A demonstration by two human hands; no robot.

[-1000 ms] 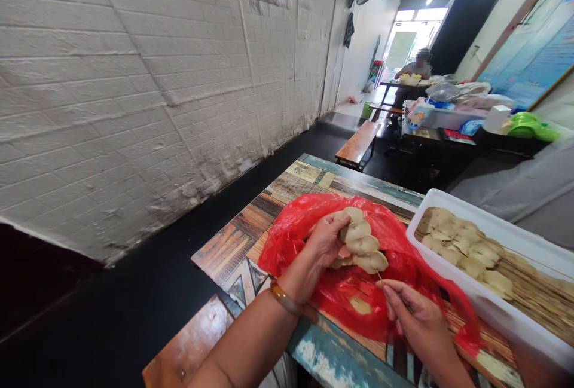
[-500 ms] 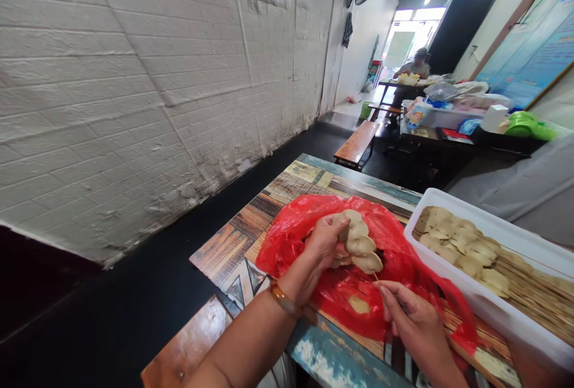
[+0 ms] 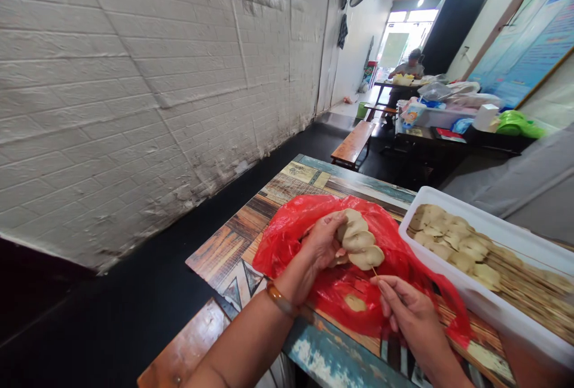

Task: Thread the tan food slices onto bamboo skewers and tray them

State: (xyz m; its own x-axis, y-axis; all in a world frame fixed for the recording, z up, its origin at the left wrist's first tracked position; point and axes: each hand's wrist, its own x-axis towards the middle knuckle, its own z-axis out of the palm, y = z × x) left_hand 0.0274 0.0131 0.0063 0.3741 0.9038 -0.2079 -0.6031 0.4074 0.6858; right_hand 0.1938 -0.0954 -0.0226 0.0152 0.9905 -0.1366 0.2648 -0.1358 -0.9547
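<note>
Several thin, pale round slices (image 3: 359,240) overlap in a row above a red plastic bag (image 3: 287,226). My left hand (image 3: 325,241) is closed on the upper slices, thumb on top. A thin wooden skewer (image 3: 375,274) runs into the lowest slice, and my right hand (image 3: 406,304) pinches its lower part between thumb and fingers. One loose slice (image 3: 356,302) lies on the bag below my hands. To the right, a white plastic tub (image 3: 415,211) holds many skewered slices (image 3: 452,238) with their sticks side by side.
The wood-patterned table (image 3: 233,238) carries bag and tub. A bench corner (image 3: 188,346) juts in at lower left; another bench (image 3: 354,141) stands beyond. Farther back, a person (image 3: 409,68) sits at a table, and a cluttered table (image 3: 417,131) stands at right. A white wall (image 3: 179,77) runs along the left.
The whole view has shifted slightly. Both hands keep their hold on the slices and the skewer; the lower slices now sit closer together.
</note>
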